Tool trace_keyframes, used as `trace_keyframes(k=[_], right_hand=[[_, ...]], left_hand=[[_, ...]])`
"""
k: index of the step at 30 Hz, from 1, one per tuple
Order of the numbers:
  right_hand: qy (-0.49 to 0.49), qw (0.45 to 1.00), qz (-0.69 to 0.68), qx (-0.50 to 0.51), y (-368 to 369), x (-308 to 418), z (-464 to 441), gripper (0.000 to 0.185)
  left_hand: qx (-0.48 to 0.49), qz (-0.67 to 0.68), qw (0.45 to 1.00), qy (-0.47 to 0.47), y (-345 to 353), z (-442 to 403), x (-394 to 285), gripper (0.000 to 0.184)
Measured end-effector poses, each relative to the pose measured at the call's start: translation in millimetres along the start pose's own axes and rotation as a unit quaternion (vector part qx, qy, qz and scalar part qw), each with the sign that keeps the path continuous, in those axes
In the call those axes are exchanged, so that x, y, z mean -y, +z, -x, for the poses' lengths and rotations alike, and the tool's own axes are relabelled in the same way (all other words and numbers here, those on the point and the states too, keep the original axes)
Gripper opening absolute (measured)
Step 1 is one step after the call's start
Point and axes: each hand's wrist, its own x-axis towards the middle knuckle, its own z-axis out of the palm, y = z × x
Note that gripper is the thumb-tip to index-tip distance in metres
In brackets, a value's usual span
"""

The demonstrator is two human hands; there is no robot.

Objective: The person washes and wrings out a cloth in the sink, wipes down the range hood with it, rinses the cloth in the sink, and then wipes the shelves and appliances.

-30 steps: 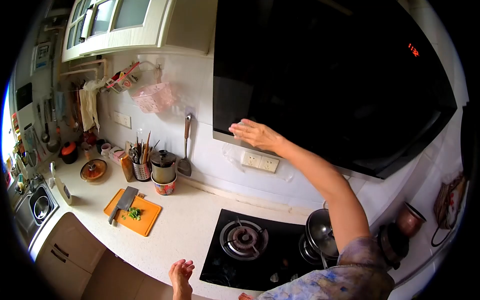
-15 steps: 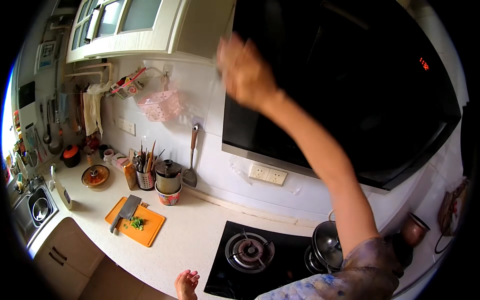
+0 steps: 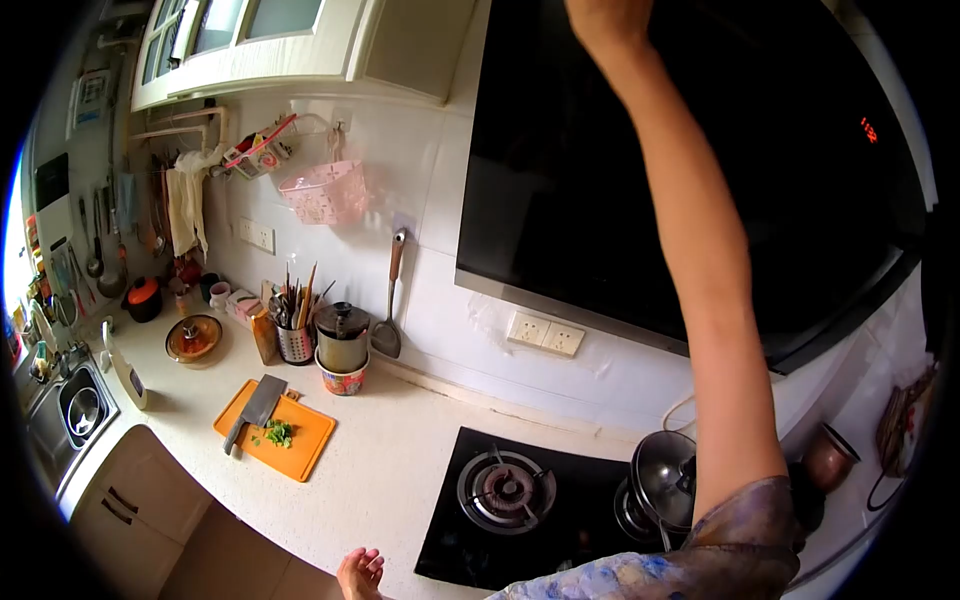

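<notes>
1. Hood (image 3: 790,180), black-fronted, hangs on the wall above the stove (image 3: 590,478); red digits (image 3: 869,130) glow near its right side.
2. Right hand (image 3: 612,20) is raised in front of the hood, at the top edge of view. Its fingers are cut off, so I cannot tell whether they are spread, closed or gripping, nor whether they touch the panel.
3. Left hand (image 3: 360,573) hangs low by the front of the counter (image 3: 385,480), near the stove, its fingers loosely bent, with nothing seen in it.
4. Progress at the hood is hard to judge: with the fingertips out of view, nothing there can be called finished.
5. Chopping looks done for one small heap: cut greens (image 3: 279,433) lie on the orange board (image 3: 312,452), the cleaver (image 3: 264,400) laid down beside them.
6. Cooking that heap appears not yet begun. The left burner (image 3: 508,490) is bare, with no flame visible; a pan (image 3: 660,475), seemingly lidded, sits at the right, partly hidden by the arm.
</notes>
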Motion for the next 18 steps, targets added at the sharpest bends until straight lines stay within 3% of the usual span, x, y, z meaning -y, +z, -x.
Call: trace_keyframes(k=[1, 4, 6, 9, 12, 15, 18], right_hand=[[-0.004, 0.999, -0.026, 0.031, -6.1, 14.4, 14.4, 0.027], [-0.096, 0.972, -0.101, 0.191, -20.6, 69.8, 133.7, 0.028], [-0.154, 0.912, -0.224, 0.307, -40.0, 101.1, 226.6, 0.029], [-0.234, 0.876, -0.262, 0.329, -71.5, 117.5, 304.5, 0.028], [-0.292, 0.835, -0.293, 0.362, -89.4, 101.2, 304.2, 0.026], [-0.232, 0.801, -0.385, 0.395, -82.4, 69.2, 254.5, 0.028], [-0.193, 0.902, -0.215, 0.319, -56.6, 45.3, 169.6, 0.027]], left_hand=[[0.048, 0.032, 0.998, 0.014, -9.5, -7.7, 8.3, 0.035], [0.037, -0.010, 0.999, -0.022, 38.2, 5.6, -18.0, 0.033], [0.045, -0.007, 0.997, -0.065, 37.3, -1.5, -19.3, 0.029], [-0.021, 0.013, 0.996, -0.087, 48.3, 6.7, -32.4, 0.019], [0.048, -0.002, 0.996, -0.070, 26.3, 0.8, -28.5, 0.025], [-0.010, -0.039, 0.997, -0.067, 12.4, 15.5, -36.3, 0.024], [-0.064, -0.006, 0.994, -0.087, -16.3, 12.3, -34.7, 0.023]])
